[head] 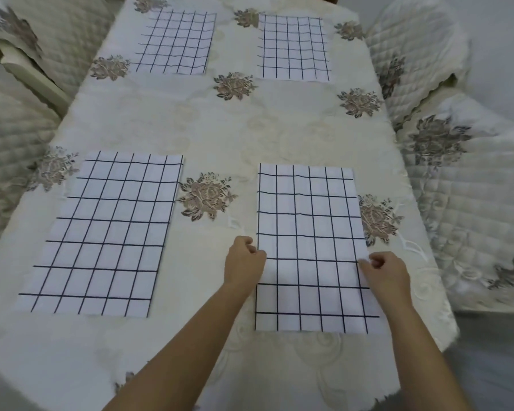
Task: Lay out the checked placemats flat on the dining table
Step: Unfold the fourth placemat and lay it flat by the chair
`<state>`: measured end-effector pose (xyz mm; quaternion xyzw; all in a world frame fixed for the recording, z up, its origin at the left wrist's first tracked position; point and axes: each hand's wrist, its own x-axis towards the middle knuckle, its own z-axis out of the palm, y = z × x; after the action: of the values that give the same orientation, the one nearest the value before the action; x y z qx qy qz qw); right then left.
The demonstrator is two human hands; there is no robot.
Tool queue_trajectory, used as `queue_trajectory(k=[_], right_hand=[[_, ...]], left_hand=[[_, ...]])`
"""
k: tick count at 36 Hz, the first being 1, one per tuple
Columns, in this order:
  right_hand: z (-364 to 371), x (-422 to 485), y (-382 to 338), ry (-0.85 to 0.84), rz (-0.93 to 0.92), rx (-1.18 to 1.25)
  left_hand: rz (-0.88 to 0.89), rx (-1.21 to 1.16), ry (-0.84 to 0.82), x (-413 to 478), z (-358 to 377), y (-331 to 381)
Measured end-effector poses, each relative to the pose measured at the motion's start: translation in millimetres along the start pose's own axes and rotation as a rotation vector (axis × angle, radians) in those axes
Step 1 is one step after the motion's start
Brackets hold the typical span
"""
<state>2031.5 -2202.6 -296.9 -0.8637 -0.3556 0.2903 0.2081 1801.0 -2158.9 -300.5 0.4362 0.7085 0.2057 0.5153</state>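
Several white placemats with a dark grid lie flat on the dining table (220, 129), which wears a cream cloth with embroidered flowers. Two mats lie far: far left placemat (175, 43) and far right placemat (294, 47). The near left placemat (101, 235) lies alone. My left hand (244, 262) pinches the left edge of the near right placemat (306, 226) about midway along. My right hand (386, 271) pinches its right edge at the same height. The mat lies flat between them.
Chairs with quilted cream covers stand along both sides: left chairs (15, 120) and right chairs (457, 173). The cloth hangs over the near table edge (250, 390). Grey floor shows at the lower right (493, 366).
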Motion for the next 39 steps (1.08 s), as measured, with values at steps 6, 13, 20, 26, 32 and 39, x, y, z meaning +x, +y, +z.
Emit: queue_trajectory(k=[6,13,20,26,32,39], right_hand=[[1.9,10.7,-0.6,-0.071,0.102,-0.039],[5.1,16.7,-3.7,-0.112,0.089,-0.143],[7.3,20.0,2.6,-0.092,0.051,-0.176],[5.7,17.7,1.1,-0.099,0.056,-0.148],[8.9,14.1,3.4,-0.063,0.055,-0.119],[13.8,13.4,2.3,-0.026,0.036,-0.123]], left_hand=[[-0.123,0.066,0.026,10.5,3.7,12.2],[-0.167,0.077,0.041,23.7,1.1,17.2],[-0.117,0.129,0.058,22.3,12.8,24.0],[-0.055,0.083,0.090,23.7,20.7,23.6],[-0.042,0.145,0.113,27.8,15.8,16.9],[-0.028,0.169,0.154,33.9,6.6,11.6]])
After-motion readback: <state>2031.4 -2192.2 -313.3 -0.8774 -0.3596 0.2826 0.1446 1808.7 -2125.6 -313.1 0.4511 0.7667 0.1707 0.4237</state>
